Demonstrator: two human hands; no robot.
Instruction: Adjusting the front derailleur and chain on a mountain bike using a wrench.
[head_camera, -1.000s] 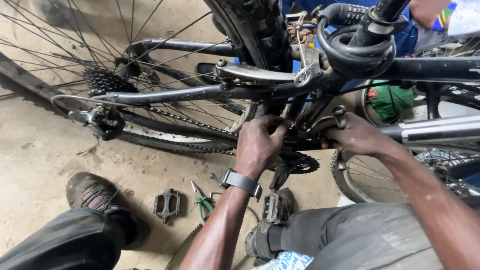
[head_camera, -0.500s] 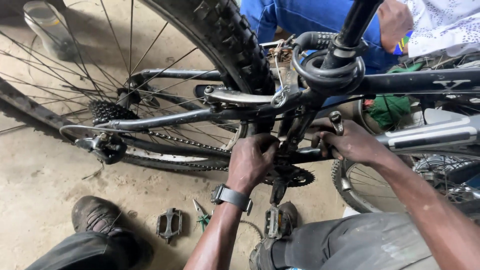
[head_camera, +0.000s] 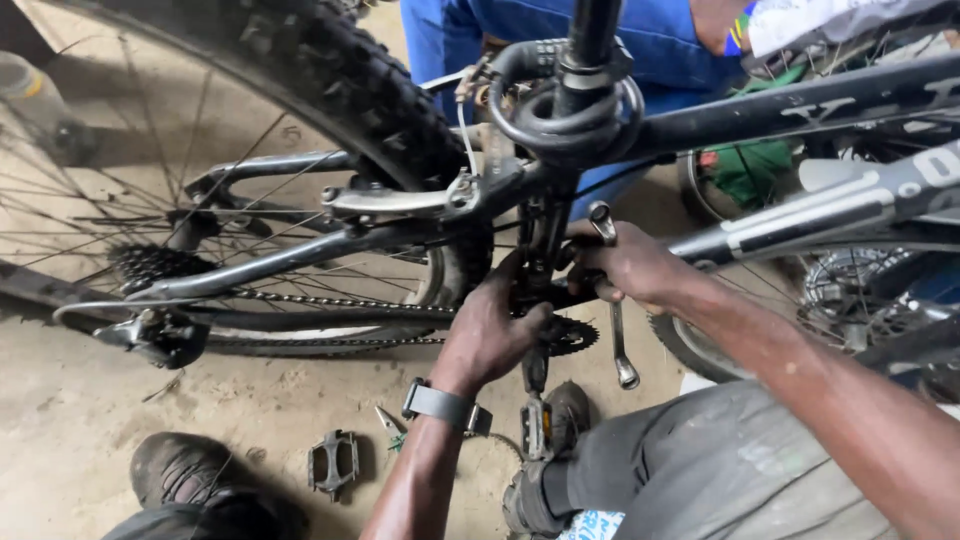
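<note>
A black bicycle frame (head_camera: 760, 110) stands in front of me, its knobbly rear wheel (head_camera: 330, 80) to the left. My left hand (head_camera: 490, 330), with a dark watch (head_camera: 445, 405) on the wrist, is clasped around the crank (head_camera: 535, 370) by the chainring (head_camera: 575, 335). Just right of it, my right hand (head_camera: 630, 265) grips a metal spanner (head_camera: 622, 350). The spanner's upper end sits by the seat tube and its lower end hangs below my fist. What the hands touch at the bottom bracket is hidden by the fingers.
The chain (head_camera: 330, 300) runs left to the cassette (head_camera: 150, 265) and the rear derailleur (head_camera: 155, 335). A loose pedal (head_camera: 333, 462) and pliers (head_camera: 390, 422) lie on the dusty floor by my shoe (head_camera: 185, 470). A person in blue (head_camera: 640, 40) is behind the frame. A second wheel (head_camera: 850, 300) stands at the right.
The view has shifted down and closer to the frame. Both hands stay at the bottom bracket; the spanner's lower end now shows below my right fist.
</note>
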